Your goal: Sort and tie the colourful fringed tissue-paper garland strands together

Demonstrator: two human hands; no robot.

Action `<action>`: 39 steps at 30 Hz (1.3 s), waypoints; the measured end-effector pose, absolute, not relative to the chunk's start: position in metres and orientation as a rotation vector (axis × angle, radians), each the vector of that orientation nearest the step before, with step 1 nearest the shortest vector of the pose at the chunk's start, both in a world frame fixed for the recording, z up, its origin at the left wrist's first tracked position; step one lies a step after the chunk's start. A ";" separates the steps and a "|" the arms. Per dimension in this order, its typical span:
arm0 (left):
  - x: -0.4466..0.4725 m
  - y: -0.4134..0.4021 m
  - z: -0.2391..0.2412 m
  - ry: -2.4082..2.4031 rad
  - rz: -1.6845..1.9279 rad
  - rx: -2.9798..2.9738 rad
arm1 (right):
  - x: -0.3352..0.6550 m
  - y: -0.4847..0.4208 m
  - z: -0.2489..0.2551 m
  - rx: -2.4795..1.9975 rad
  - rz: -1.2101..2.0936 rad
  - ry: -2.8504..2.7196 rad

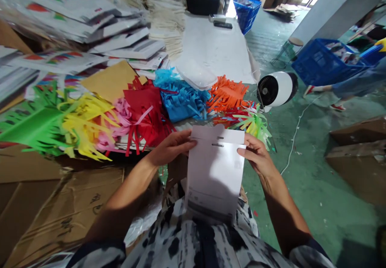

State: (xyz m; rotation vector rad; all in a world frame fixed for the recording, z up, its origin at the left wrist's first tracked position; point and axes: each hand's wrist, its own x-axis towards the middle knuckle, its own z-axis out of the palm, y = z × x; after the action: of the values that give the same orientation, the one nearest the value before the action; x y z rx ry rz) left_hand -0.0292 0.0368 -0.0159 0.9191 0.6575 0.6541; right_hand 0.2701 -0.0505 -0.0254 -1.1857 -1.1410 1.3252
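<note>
A white cardboard package (215, 167) with a slotted hanging hole near its top stands upright before my chest. My left hand (177, 145) pinches its upper left edge, thumb on the near face. On the opposite edge, my right hand (255, 151) grips the package the same way. Just beyond lie fringed bundles of tissue paper: blue (181, 99), orange (227, 94), red (146, 109), yellow (86, 119) and green (36, 119). A mixed-colour bundle (255, 121) hangs near my right hand.
Stacks of printed white packages (120, 34) fill the table's left side. A white fan (279, 87) stands beyond the right hand. Blue crates (319, 60) and a cardboard box (358, 159) sit on the green floor, with a person (352, 85) near the crates. Flattened cardboard (72, 207) lies lower left.
</note>
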 end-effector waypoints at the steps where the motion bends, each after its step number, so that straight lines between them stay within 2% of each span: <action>1: -0.030 0.038 -0.015 0.656 0.633 0.933 | 0.272 -0.049 -0.026 -1.183 1.334 -1.153; 5: -0.032 0.037 -0.016 0.664 0.629 0.989 | 0.277 -0.045 -0.031 -1.245 1.320 -1.207; 12: -0.036 0.040 -0.021 0.713 0.661 0.970 | 0.261 -0.040 -0.035 -1.301 1.104 -1.248; 18: -0.044 0.039 -0.039 0.758 0.694 1.147 | 0.251 -0.039 -0.048 -1.306 1.082 -1.211; 28: -0.041 0.015 -0.074 0.832 1.035 1.214 | 0.245 -0.047 -0.059 -1.235 1.087 -1.247; 39: -0.046 0.011 -0.070 0.768 0.975 1.345 | 0.238 -0.049 -0.059 -1.185 1.110 -1.276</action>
State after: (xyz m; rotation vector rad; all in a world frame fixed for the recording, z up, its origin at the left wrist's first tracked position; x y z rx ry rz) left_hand -0.0459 0.0114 -0.0701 1.3455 0.7680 0.9755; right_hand 0.2384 -0.0494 -0.0586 -1.1851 -1.2760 1.1105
